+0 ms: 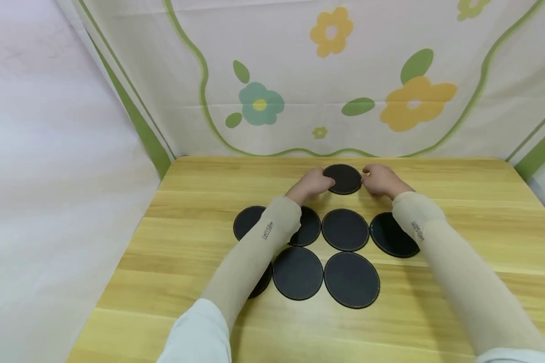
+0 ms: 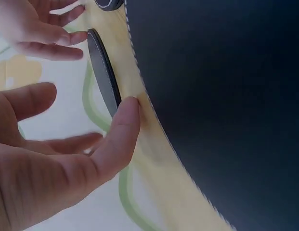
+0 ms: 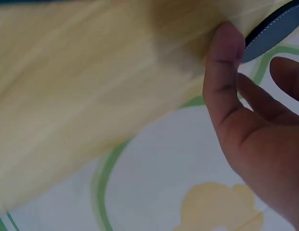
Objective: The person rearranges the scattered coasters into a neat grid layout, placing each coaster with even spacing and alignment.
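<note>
A round black coaster (image 1: 343, 177) with a stitched rim lies flat near the back of the wooden table. My left hand (image 1: 312, 184) is at its left side, the thumb touching the rim and the other fingers loosely bent. On the opposite side, my right hand (image 1: 381, 180) has its fingertips at the right rim. Loose fingers and a thumb by the coaster's edge (image 3: 272, 36) show in the right wrist view. From the left wrist, the same coaster (image 2: 102, 72) stands between both hands, and a nearer coaster (image 2: 221, 96) fills the right side.
Several matching coasters lie in two rows nearer me, among them one in the middle (image 1: 345, 230) and one at the front (image 1: 351, 280). My sleeves cover parts of some. A flowered white cloth (image 1: 295, 65) hangs behind the wooden table (image 1: 186, 242), and plain white cloth (image 1: 50, 176) hangs at left.
</note>
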Motion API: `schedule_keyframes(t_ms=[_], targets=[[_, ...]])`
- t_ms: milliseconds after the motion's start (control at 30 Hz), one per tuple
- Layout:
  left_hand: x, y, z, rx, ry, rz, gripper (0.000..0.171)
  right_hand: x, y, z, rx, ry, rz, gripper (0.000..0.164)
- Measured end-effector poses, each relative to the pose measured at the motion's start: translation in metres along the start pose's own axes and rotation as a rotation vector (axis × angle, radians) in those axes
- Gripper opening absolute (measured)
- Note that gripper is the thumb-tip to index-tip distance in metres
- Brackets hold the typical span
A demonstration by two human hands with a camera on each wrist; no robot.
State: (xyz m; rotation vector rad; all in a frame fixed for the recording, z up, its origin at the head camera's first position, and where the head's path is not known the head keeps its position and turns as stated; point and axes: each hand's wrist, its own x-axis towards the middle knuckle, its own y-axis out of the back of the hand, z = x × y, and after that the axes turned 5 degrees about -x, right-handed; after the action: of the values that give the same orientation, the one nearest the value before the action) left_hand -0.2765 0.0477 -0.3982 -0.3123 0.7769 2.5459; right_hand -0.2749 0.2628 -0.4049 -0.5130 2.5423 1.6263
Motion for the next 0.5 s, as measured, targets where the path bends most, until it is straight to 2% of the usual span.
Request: schedule_keyframes(t_ms=[67, 200, 433, 500], targets=[[0.002, -0.003, 0.001, -0.049, 0.037, 0.024, 0.062, 0.003, -0.001, -0.001, 0.064, -0.039, -0.056, 0.053], [0.004, -0.007, 0.004, -0.115, 0.055, 0.061, 0.063, 0.009, -0.003, -0.007, 0.150, -0.066, -0.113, 0.054], [0.004, -0.004, -0.003, -0.465, 0.080, 0.062, 0.064, 0.009, -0.005, -0.010, 0.335, -0.122, -0.119, 0.055], [0.004, -0.002, -0.005, -0.505, 0.074, 0.089, 0.061, 0.009, -0.006, -0.011, 0.410, -0.128, -0.101, 0.053]])
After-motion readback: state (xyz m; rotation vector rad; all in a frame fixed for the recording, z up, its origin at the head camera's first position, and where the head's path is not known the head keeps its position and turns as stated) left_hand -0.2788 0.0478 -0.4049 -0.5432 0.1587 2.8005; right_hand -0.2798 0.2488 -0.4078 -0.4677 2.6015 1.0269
